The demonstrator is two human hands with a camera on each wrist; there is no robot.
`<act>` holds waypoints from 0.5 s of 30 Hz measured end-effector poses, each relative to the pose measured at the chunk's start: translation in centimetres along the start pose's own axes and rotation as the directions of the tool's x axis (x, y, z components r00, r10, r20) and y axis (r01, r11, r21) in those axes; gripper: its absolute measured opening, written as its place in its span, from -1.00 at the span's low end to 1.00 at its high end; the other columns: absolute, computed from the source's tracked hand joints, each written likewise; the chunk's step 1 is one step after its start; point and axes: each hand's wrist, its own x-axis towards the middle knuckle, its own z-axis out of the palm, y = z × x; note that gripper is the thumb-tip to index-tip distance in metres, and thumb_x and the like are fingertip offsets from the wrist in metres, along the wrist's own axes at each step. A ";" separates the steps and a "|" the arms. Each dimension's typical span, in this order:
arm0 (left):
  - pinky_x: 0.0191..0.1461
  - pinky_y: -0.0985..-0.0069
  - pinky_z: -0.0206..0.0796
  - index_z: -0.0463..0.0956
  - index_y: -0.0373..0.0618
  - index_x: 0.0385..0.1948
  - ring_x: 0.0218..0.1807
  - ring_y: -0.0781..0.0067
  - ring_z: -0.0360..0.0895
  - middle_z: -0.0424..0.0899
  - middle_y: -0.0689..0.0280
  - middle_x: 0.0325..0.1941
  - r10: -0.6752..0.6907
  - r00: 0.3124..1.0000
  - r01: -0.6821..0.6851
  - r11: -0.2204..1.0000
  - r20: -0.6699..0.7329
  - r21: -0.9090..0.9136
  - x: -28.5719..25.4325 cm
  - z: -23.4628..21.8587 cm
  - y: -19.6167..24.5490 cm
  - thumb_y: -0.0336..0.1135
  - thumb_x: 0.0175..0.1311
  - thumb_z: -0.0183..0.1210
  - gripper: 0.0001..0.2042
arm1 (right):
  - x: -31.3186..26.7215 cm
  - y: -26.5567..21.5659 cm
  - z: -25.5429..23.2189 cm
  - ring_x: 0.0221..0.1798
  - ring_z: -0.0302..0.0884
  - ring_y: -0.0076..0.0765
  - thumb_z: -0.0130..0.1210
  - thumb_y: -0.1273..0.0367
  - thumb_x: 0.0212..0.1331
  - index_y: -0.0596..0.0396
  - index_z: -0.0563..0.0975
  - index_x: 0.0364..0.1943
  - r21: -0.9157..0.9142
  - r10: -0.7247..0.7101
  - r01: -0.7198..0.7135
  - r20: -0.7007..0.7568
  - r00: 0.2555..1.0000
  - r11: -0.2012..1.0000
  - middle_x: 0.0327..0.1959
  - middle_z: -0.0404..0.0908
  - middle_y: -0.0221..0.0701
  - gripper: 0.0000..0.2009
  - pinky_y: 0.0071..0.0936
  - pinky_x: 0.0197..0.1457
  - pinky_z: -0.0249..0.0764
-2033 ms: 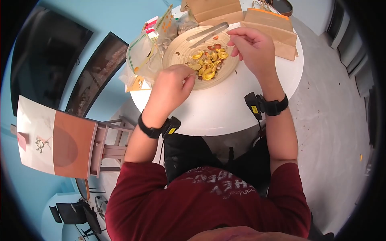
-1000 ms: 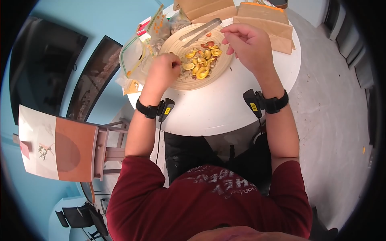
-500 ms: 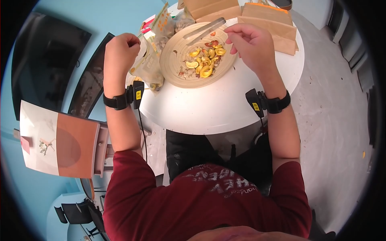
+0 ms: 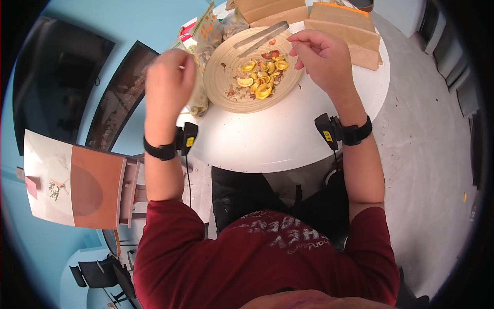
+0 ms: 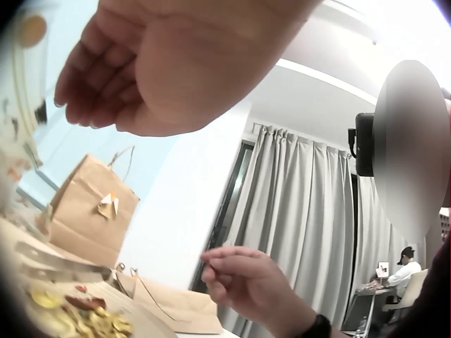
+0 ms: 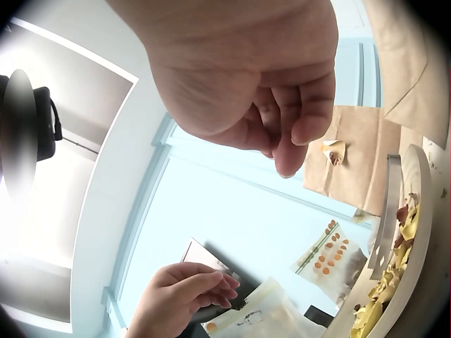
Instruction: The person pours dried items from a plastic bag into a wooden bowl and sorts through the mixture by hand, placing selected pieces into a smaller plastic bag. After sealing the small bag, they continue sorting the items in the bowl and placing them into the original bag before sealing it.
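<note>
In the head view my left hand [image 4: 170, 80] hangs over a clear zip bag [image 4: 198, 98] beside the plate, covering part of the bag. Its fingers are loosely curled; nothing shows in them in the left wrist view. My right hand [image 4: 324, 56] is raised at the right rim of the round wooden plate [image 4: 216, 87]. Thumb and fingers bend loosely, with nothing visible between them in the right wrist view. Yellow cupped pieces [image 4: 262, 85], reddish pieces [image 4: 271, 54] and brown bits lie on the plate. Metal tongs [image 4: 263, 38] rest across its far side.
Brown paper bags [image 4: 342, 44] stand on the white round table [image 4: 257, 144] behind the plate. An orange-dotted clear bag [image 4: 208, 31] stands at the back left. Left of the table is an easel-like stand with a panel [image 4: 98, 180]. Someone sits far back [image 5: 405, 271].
My left hand has gone from over the plate's left side out to the zip bag, then slightly back right. A curved yellow piece shows where it was. My right hand stays nearly still.
</note>
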 end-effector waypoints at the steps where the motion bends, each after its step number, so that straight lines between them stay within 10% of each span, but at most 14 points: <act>1: -0.18 0.18 0.52 0.63 -0.29 -0.31 -0.29 -0.08 0.66 0.69 0.00 -0.33 -0.004 0.999 0.009 0.995 0.040 -0.103 -0.5 0.6 0.9 -0.44 0.28 0.22 -0.90 | 0.0 0.0 0.1 -0.49 0.67 -0.60 0.14 0.50 0.25 0.27 0.72 -0.16 -0.006 -0.002 0.002 0.000 1.000 1.000 -0.45 0.75 -0.39 -0.81 -0.64 -0.39 0.55; 8: 0.01 0.20 0.54 0.67 -0.29 -0.10 -0.12 -0.09 0.70 0.74 -0.05 -0.12 0.011 0.897 0.023 0.997 0.441 -0.072 -2.8 7.3 0.8 -0.47 0.24 0.20 -0.78 | 0.0 0.5 0.3 -0.49 0.66 -0.60 0.14 0.49 0.25 0.26 0.72 -0.15 0.015 -0.014 0.013 0.014 1.000 1.000 -0.46 0.75 -0.38 -0.81 -0.63 -0.39 0.54; 15: 0.05 0.01 0.47 0.61 -0.30 -0.20 -0.07 -0.22 0.63 0.68 -0.13 -0.24 0.056 0.857 0.012 0.992 0.513 -0.128 -2.4 10.6 -0.7 -0.50 0.12 0.16 -0.79 | 0.1 0.5 -0.2 -0.47 0.62 -0.61 0.15 0.50 0.30 0.19 0.71 -0.13 -0.032 0.005 -0.004 0.027 1.000 0.999 -0.39 0.75 -0.40 -0.84 -0.67 -0.39 0.50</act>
